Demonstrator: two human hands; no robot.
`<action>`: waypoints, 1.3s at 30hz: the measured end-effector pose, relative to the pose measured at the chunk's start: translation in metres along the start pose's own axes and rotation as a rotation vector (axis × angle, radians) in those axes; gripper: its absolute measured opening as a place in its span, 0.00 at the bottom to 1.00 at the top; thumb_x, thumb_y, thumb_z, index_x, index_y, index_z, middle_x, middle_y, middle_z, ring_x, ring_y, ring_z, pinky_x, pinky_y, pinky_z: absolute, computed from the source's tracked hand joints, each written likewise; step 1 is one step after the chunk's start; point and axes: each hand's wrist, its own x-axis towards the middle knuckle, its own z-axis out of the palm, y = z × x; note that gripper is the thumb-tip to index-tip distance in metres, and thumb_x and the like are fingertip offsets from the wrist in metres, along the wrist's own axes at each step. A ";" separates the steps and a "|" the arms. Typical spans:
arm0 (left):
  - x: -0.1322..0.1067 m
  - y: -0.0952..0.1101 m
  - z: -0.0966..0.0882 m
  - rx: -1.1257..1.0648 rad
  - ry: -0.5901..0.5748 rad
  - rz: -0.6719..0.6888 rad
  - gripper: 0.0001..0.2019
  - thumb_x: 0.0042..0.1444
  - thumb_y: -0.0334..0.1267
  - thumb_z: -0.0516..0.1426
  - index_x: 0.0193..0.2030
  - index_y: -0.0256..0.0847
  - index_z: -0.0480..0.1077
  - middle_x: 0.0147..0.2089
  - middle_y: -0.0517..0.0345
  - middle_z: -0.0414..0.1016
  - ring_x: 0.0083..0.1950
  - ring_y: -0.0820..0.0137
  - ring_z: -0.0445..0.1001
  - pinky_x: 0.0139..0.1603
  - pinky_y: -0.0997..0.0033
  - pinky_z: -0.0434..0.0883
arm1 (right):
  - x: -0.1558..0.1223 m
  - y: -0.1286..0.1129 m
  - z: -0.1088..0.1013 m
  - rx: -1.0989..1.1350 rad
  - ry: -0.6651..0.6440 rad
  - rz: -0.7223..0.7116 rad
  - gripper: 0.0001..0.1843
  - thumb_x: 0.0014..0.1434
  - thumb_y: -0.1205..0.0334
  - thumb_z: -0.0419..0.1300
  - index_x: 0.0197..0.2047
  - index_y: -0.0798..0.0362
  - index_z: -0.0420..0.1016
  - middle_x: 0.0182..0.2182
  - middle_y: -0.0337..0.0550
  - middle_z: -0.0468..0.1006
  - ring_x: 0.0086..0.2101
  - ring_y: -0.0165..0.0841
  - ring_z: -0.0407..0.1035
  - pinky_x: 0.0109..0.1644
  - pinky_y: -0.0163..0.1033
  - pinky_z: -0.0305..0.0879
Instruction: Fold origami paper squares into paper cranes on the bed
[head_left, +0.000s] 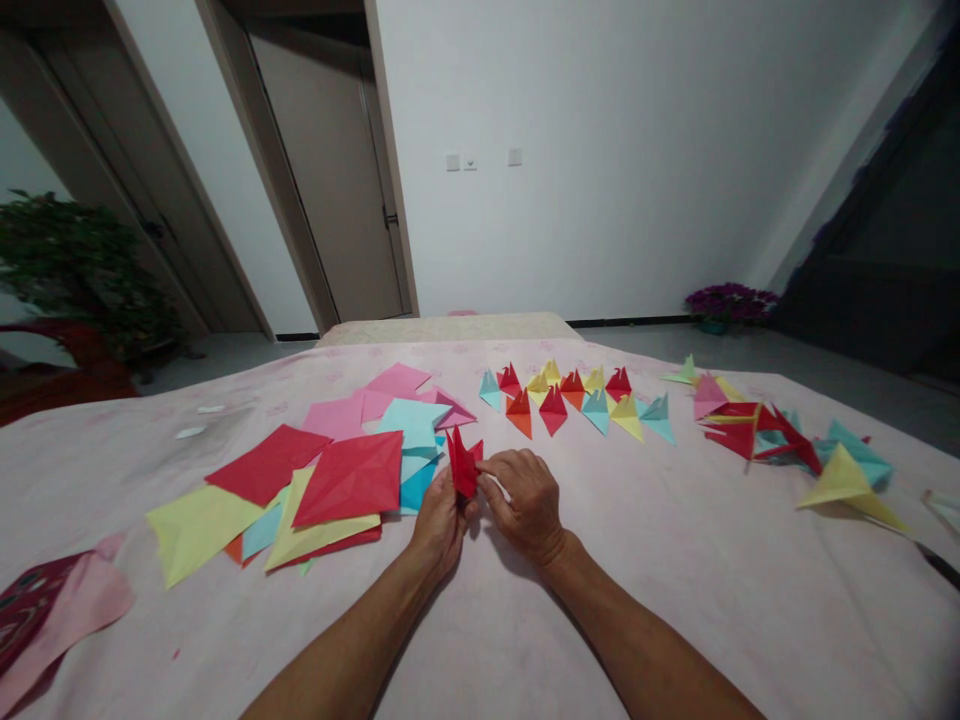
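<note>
A red origami crane point(463, 466) is held up over the middle of the table. My left hand point(441, 522) is closed round its lower part. With thumb and forefinger, my right hand point(525, 500) pinches the crane's right-hand tip. Its other fingers are curled in. Just left of my hands lie creased paper squares in red point(352, 480), yellow point(199, 525), light blue point(412, 420) and pink point(334, 415), overlapping one another. Beyond my right hand, several finished paper cranes point(553, 410) in red, orange, yellow and light blue sit in rows.
On the right lies a loose heap of partly folded papers, among them a red piece point(731, 435) and a yellow piece point(847, 480). A dark red and pink item point(67, 610) is at the left edge. A pink patterned cloth point(675, 600) covers the table.
</note>
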 end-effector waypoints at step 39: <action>-0.003 -0.001 -0.002 0.211 0.049 0.109 0.26 0.47 0.56 0.67 0.43 0.35 0.74 0.34 0.58 0.74 0.23 0.80 0.65 0.19 0.83 0.65 | 0.000 -0.005 0.006 0.022 0.085 0.160 0.11 0.62 0.64 0.62 0.48 0.45 0.78 0.39 0.44 0.79 0.40 0.40 0.66 0.46 0.47 0.63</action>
